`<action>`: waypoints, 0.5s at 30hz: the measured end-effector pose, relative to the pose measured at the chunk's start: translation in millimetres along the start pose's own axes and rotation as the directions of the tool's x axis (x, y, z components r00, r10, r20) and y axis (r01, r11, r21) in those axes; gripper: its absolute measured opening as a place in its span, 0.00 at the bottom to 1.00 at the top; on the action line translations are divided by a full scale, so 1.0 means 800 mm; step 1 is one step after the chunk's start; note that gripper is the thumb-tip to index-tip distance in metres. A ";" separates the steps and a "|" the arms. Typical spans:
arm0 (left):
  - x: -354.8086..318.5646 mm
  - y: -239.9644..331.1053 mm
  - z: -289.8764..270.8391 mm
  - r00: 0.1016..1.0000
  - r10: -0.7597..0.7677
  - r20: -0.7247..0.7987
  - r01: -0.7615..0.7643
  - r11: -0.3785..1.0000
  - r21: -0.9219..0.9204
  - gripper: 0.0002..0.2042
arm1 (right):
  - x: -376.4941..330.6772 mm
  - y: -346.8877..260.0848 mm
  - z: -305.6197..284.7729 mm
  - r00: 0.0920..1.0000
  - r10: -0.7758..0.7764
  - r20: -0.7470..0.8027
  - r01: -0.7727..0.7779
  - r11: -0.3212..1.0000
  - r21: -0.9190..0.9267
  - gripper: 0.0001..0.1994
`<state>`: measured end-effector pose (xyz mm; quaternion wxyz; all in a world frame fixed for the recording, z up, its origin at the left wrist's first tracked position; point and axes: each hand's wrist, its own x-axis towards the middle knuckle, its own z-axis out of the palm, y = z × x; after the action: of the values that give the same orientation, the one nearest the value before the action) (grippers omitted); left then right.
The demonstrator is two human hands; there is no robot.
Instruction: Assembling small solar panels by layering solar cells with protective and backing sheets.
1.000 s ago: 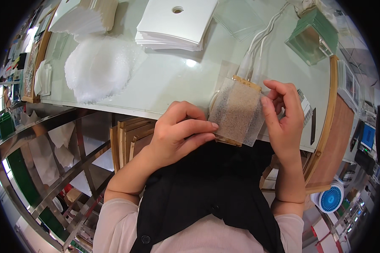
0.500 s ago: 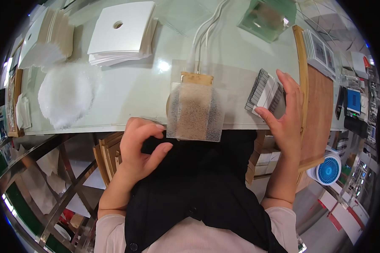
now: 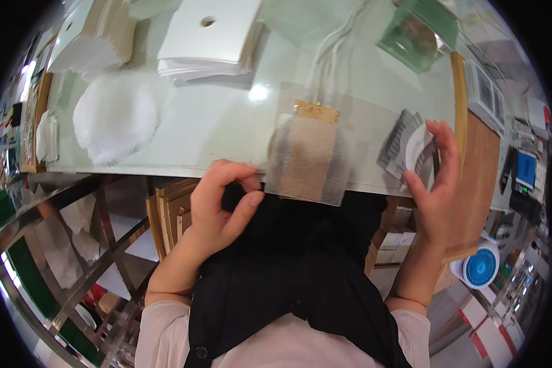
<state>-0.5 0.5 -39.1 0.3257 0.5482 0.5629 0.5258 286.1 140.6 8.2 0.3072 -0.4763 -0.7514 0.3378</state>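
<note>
Right hand [image 3: 432,184] fingers pinch a white sticker [image 3: 418,147]; left hand [image 3: 224,199], fingers curled empty, should steady the clear pouch [image 3: 310,156].

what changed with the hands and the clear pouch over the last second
Both hands let go of the clear pouch, which now lies at the table edge. The right hand moved right and took a fan of small cards; the left hand drew back, empty. The white stack stayed.

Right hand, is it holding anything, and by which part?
Yes. The right hand holds a fanned stack of small cards, gripped at its right-hand end, fingers over the top card.
</note>
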 end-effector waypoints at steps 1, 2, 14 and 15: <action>0.001 0.002 0.002 1.000 -0.029 -0.007 0.029 0.999 -0.030 0.14 | 0.000 -0.015 0.005 0.998 -0.059 -0.003 0.059 0.998 0.030 0.38; 0.001 0.003 0.005 0.998 -0.057 -0.015 0.056 0.997 -0.061 0.13 | 0.000 -0.028 0.015 0.994 -0.107 0.009 0.106 0.993 0.057 0.39; -0.003 0.011 0.013 0.953 -0.302 0.029 0.292 0.890 -0.349 0.09 | 0.025 -0.099 0.088 0.878 -0.291 0.381 0.387 0.899 -0.205 0.35; -0.003 0.012 0.013 0.952 -0.306 0.024 0.294 0.888 -0.354 0.09 | 0.027 -0.096 0.087 0.875 -0.319 0.366 0.411 0.888 -0.209 0.33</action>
<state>12.1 -0.6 -32.7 0.4867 0.3787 0.5425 0.5705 185.0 121.0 32.5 0.1689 -0.3015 -0.9081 0.2365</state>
